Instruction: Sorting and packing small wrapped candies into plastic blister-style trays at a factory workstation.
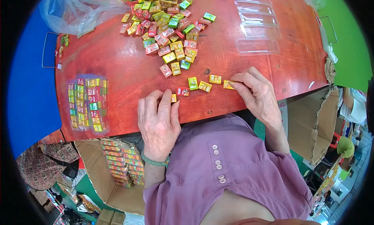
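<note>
On the red wooden table, my left hand (157, 118) has its finger and thumb closed around a small yellow box (173, 98), mostly covered by the fingers. My right hand (257, 92) pinches another small yellow-orange box (228, 85) between thumb and fingertips at the table surface. Between the hands lies a loose row: a red box (182, 91), a yellow-green box (193, 83), a tilted yellow box (205, 86) and one more yellow box (215, 79). Beyond them spreads a heap of small red, yellow and green boxes (176, 46).
Clear plastic trays (258, 46) lie at the far right. Filled trays (89, 104) rest at the left, below a clear plastic bag (80, 14). A cardboard carton (93, 166) with packed trays stands below the table's left; another carton (311, 127) is at right.
</note>
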Motion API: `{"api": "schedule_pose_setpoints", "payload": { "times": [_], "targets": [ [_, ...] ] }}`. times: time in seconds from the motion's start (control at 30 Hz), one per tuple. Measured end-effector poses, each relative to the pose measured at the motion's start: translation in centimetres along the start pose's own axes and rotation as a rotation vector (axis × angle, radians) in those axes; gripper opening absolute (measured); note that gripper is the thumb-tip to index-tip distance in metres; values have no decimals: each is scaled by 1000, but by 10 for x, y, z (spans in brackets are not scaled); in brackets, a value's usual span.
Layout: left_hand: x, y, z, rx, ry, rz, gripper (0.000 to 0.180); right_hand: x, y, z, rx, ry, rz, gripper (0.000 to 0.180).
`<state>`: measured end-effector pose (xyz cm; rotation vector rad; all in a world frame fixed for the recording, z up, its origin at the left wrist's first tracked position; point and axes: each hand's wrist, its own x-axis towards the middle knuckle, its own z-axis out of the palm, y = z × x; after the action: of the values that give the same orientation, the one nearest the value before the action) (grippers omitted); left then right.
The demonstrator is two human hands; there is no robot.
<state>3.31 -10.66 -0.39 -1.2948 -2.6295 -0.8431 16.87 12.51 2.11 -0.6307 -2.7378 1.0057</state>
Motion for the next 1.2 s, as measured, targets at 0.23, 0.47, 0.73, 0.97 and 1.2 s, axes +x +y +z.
{"api": "schedule_pose_setpoints", "payload": {
  "times": [0.23, 0.47, 0.73, 0.97, 1.2],
  "targets": [
    [12, 9, 2, -155, 3, 3, 43, 1, 2, 9, 35, 35, -145, 8],
    [18, 7, 10, -151, -34, 0, 34, -4, 4, -1, -2, 196, 93, 10],
    [22, 0, 2, -215, -95, 62, 32, -8, 9, -19, -111, -105, -137, 23],
    [25, -4, -4, -336, -160, -7, 38, 24, 15, -27, -31, -295, -336, 52],
    [16, -2, -7, -281, -198, 4, 40, 17, 15, -19, 16, -366, -321, 43]
  ]
}}
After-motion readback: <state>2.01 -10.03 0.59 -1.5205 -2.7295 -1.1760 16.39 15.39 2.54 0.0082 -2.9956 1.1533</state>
